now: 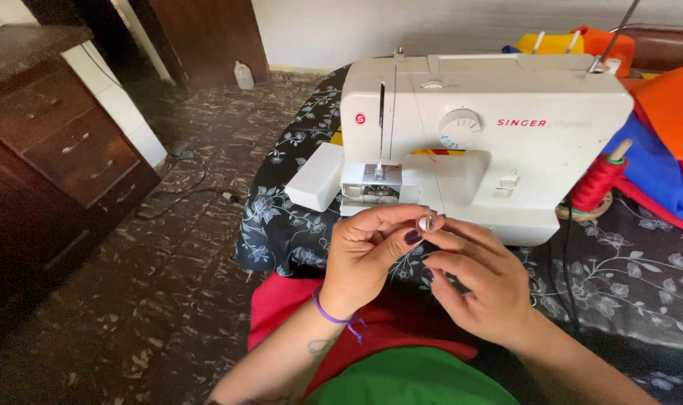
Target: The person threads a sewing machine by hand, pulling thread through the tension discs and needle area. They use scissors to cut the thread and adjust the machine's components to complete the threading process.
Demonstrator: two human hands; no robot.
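While a bobbin (426, 223) is pinched by fingers of both hands, left hand (368, 255) and right hand (480, 289), near the sewing machine (491, 112), careful thread handling seems required next.

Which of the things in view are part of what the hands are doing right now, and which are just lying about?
In use:
- small metal bobbin, pinched between the left hand and the right hand
- white sewing machine, its detached white cover piece beside it
- red thread spool

Lying about:
- orange and blue fabric
- plastic bottle on the floor
- wooden dresser
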